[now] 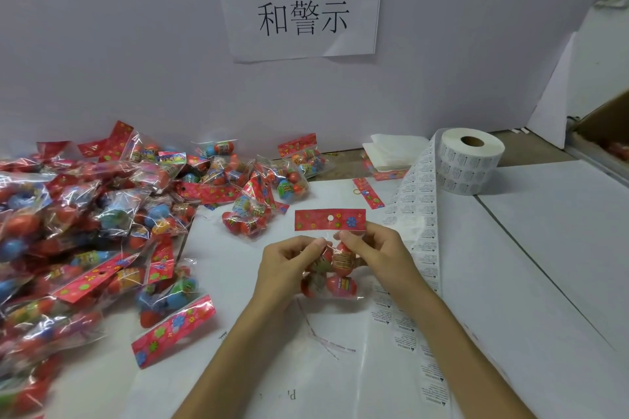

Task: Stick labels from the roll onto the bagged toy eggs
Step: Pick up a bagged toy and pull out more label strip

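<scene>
A clear bag of red toy eggs point(335, 277) with a red flowered header card point(329, 219) is held upright over the middle of the white table. My left hand point(289, 262) grips the bag's left side, fingers curled round it. My right hand point(371, 250) pinches the bag's upper right, just under the card. The label roll point(471, 160) stands at the back right. Its printed label strip point(420, 231) runs toward me along the table, passing just right of my right hand.
A big heap of bagged toy eggs point(85, 231) fills the left side, with several more bags point(272, 180) behind the held one. Folded white paper point(394, 151) lies by the roll. A paper sign point(299, 0) hangs on the back wall. A cardboard box point(602, 126) is at far right.
</scene>
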The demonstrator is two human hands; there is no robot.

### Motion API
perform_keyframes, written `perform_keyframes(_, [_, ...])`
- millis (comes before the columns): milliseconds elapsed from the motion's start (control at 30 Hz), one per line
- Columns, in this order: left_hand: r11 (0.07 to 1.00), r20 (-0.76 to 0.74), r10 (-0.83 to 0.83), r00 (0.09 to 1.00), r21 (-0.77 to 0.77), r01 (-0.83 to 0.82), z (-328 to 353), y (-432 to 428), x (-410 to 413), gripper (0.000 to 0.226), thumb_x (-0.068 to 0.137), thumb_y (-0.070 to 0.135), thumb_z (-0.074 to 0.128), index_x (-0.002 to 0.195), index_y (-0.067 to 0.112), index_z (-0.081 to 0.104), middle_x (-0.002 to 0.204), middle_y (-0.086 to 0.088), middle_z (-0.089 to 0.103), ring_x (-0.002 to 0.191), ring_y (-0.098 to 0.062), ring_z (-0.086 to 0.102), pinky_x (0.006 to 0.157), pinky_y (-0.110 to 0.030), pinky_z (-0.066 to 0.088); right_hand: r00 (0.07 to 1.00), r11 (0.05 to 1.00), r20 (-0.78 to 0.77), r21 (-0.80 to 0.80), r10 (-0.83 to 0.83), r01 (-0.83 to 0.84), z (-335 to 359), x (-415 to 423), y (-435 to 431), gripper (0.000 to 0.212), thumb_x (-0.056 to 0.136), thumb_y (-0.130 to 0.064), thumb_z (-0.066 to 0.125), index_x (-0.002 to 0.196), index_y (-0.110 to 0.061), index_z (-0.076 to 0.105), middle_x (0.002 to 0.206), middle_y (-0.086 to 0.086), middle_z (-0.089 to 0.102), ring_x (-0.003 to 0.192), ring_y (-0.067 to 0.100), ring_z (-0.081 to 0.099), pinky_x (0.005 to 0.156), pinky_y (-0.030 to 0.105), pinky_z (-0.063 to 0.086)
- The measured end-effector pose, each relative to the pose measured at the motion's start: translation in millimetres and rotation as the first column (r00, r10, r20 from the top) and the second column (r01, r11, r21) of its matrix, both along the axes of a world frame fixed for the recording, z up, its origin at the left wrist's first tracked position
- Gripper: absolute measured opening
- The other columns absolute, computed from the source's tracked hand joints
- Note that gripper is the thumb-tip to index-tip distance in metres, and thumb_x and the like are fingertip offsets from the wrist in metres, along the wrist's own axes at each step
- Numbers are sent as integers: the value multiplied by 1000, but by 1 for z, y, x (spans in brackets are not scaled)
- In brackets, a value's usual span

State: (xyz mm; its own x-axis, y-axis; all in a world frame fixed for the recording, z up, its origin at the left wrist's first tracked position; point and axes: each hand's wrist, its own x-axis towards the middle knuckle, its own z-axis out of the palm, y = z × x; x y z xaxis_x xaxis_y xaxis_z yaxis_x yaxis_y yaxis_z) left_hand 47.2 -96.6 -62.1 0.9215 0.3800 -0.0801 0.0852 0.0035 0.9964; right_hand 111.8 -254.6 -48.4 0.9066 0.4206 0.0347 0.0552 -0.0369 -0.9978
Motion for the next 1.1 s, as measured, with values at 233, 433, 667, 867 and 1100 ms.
perform_keyframes(233, [999, 65, 25, 998, 45, -28, -3, 2, 0, 14, 96, 20, 71, 93, 16, 84, 88, -3, 81, 87, -21, 77, 73, -29, 62, 998, 999, 65, -35, -13, 15, -3, 1, -1, 11, 92, -16, 74, 90, -27, 76, 79, -4, 77, 71, 9, 70, 66, 18, 55])
perform_keyframes(433, [955, 102, 219, 970, 182, -235, -9, 11, -1, 11, 96, 30, 71, 103, 28, 80, 90, 7, 80, 81, -8, 74, 68, -21, 60, 831, 893, 335, 85, -444, 443, 1, 23, -23, 19, 92, -9, 71, 106, -22, 68, 92, -7, 68, 77, 7, 63, 69, 23, 52])
perform_keyframes(667, [913, 123, 335, 934, 200, -354, -7, 27, 0, 52, 105, 33, 56, 154, 29, 38, 139, -5, 66, 119, -17, 64, 96, -33, 51, 770, 581, 294, -521, -565, 625, -14, 48, -62, 57, 88, -28, 71, 137, -17, 45, 130, 4, 62, 125, 32, 50, 105, 47, 32])
perform_keyframes(867, [837, 192, 289, 938, 424, -345, -6, 16, -4, 66, 101, 19, 65, 159, 22, 35, 155, 3, 49, 126, 1, 47, 103, -15, 39, 813, 791, 102, -194, -573, 581, -11, 42, -53, 47, 89, -13, 67, 128, -28, 46, 102, -3, 68, 85, 8, 65, 66, 24, 46])
perform_keyframes(1100, [903, 344, 101, 933, 363, -231, -7, 0, -6, 32, 98, 11, 70, 126, 24, 62, 118, 10, 73, 105, 0, 70, 92, -21, 58, 942, 974, -255, -116, -220, 196, -6, 37, -47, 12, 93, -15, 67, 101, -17, 75, 102, 6, 79, 93, 23, 76, 84, 38, 60])
